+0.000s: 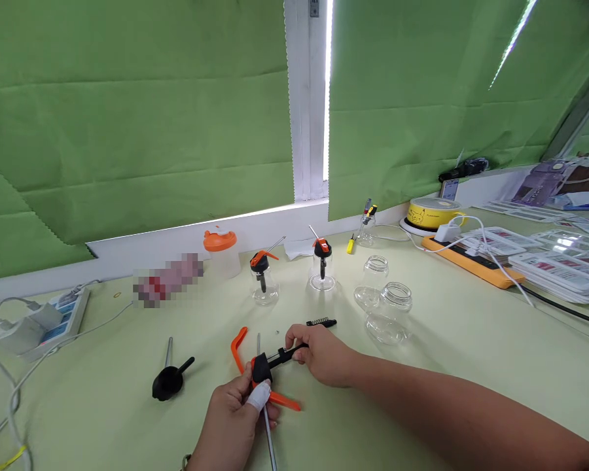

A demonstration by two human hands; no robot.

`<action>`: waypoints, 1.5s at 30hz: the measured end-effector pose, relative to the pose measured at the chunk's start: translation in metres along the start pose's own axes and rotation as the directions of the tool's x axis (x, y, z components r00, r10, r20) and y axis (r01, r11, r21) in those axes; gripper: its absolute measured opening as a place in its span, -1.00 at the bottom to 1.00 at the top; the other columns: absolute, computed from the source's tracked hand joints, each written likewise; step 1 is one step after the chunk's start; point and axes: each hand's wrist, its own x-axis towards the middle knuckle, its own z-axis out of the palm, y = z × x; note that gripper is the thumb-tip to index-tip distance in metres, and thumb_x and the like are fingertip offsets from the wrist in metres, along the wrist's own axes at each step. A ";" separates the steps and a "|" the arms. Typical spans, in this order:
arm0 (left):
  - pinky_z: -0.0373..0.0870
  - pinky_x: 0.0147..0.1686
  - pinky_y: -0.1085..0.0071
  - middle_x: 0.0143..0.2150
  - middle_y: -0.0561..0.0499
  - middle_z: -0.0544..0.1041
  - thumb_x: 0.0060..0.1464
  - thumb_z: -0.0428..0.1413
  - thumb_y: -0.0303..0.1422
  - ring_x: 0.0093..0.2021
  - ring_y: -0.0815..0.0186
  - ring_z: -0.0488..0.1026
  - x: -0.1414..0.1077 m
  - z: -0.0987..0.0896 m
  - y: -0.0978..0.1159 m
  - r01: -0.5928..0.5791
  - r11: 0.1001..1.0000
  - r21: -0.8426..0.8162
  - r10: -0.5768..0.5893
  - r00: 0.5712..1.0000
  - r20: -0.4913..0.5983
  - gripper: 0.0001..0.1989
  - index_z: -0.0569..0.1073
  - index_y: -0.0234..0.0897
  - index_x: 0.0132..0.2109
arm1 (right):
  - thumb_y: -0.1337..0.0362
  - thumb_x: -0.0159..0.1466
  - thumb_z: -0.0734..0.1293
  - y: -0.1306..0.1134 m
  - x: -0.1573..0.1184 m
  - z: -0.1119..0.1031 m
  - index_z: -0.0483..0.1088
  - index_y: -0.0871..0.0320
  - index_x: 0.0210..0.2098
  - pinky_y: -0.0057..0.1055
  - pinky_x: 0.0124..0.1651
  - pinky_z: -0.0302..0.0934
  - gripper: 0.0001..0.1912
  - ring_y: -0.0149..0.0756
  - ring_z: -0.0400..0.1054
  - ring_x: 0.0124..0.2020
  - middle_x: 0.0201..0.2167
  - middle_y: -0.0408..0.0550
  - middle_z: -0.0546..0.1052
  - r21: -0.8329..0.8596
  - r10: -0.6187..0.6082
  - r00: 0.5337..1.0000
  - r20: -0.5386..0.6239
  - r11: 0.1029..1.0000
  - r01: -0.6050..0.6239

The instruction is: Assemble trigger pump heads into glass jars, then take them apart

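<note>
My left hand [238,412], with a white wrap on its thumb, is closed around a black and orange dispenser cap [262,368]. A thin metal rod [269,437] runs down past its fingers. One orange lever [285,401] sticks out right of the cap; another curved orange lever [237,343] shows behind it, and whether it is attached I cannot tell. My right hand [322,353] pinches the end of a black pump stem [285,356] that meets the cap. Just behind that hand lies a black part with a spring [321,322]. A black cap with a metal tube [169,382] lies left.
Two capped glass jars [265,293] [322,281] stand at the back, two open jars [389,320] [372,286] to the right. Beyond are an orange-lidded cup [222,252], a yellow screwdriver [350,244], an orange power strip [471,260] and stacked cards [562,271]. Cables [10,386] run along the left.
</note>
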 end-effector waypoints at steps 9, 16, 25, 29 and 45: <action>0.29 -0.50 0.48 -0.62 0.05 0.49 -0.13 0.14 -0.13 -0.57 0.33 0.33 0.000 -0.002 -0.003 -0.029 0.999 0.026 0.029 1.000 0.009 -0.69 0.50 -0.32 -0.35 | 0.39 0.16 0.22 -0.001 0.001 0.000 0.34 0.06 -0.16 -0.54 -0.48 -0.04 -0.74 -0.46 0.05 -0.54 -0.57 -0.24 0.25 -0.010 0.004 1.000 -0.009 1.000 -0.004; 0.29 -0.47 0.46 -0.63 0.08 0.46 -0.14 0.13 -0.14 -0.56 0.33 0.31 -0.002 0.002 0.004 -0.019 1.000 -0.020 0.019 1.000 0.005 -0.67 0.47 -0.34 -0.31 | 0.38 0.18 0.20 0.003 0.001 0.001 0.34 0.05 -0.15 -0.54 -0.50 -0.04 -0.74 -0.46 0.06 -0.56 -0.59 -0.24 0.25 -0.012 -0.016 1.000 -0.009 1.000 0.015; 0.29 -0.47 0.44 -0.62 0.07 0.46 -0.13 0.12 -0.12 -0.55 0.32 0.32 -0.005 0.003 0.005 -0.014 1.000 0.016 0.013 1.000 0.018 -0.67 0.49 -0.32 -0.34 | 0.40 0.16 0.21 -0.006 -0.003 -0.001 0.30 0.00 0.02 -0.51 -0.38 0.09 -0.57 -0.38 0.25 -0.42 -0.41 -0.12 0.44 -0.068 -0.055 0.998 -0.021 0.996 0.054; 0.29 -0.46 0.43 -0.61 0.04 0.48 -0.10 0.09 -0.11 -0.54 0.29 0.34 -0.004 0.003 0.004 -0.044 0.993 0.114 0.042 0.999 0.021 -0.68 0.48 -0.32 -0.42 | 0.36 0.17 0.20 -0.005 -0.003 0.002 0.37 0.03 -0.06 -0.52 -0.43 0.07 -0.65 -0.36 0.26 -0.42 -0.40 -0.10 0.45 -0.113 -0.027 1.000 -0.014 0.993 0.026; 0.31 -0.47 0.43 -0.63 0.05 0.48 -0.12 0.11 -0.14 -0.55 0.30 0.35 -0.004 0.003 0.005 -0.003 1.000 0.029 0.003 1.000 0.010 -0.65 0.50 -0.33 -0.28 | 0.39 0.14 0.23 -0.006 -0.005 0.002 0.30 0.00 -0.06 -0.52 -0.41 0.05 -0.63 -0.39 0.23 -0.43 -0.37 -0.12 0.41 -0.114 -0.056 0.996 -0.071 0.992 0.048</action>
